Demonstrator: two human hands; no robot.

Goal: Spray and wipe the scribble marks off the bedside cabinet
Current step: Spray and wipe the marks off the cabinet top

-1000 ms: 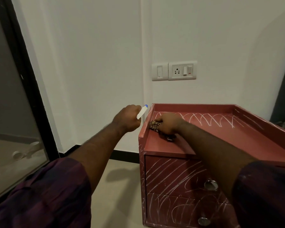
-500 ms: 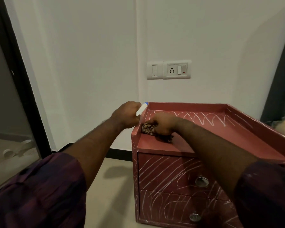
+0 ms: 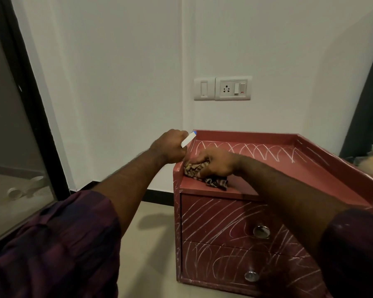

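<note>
The red bedside cabinet stands against the white wall, with white scribble marks along the back of its top and across both drawer fronts. My right hand grips a patterned brown cloth and presses it on the top's front left corner. My left hand hovers just left of the cabinet's left rim, curled around a white spray bottle whose blue-tipped nozzle sticks out toward the cabinet; the bottle's body is hidden in the fist.
A switch and socket plate is on the wall above the cabinet. A dark-framed glass door stands at left. Two round metal knobs sit on the drawers. Tiled floor lies in front; dark curtain at far right.
My right hand has kept the cloth at the front left corner, shifting it slightly. My left hand has stayed beside the rim with the sprayer. The camera view shifted a little.
</note>
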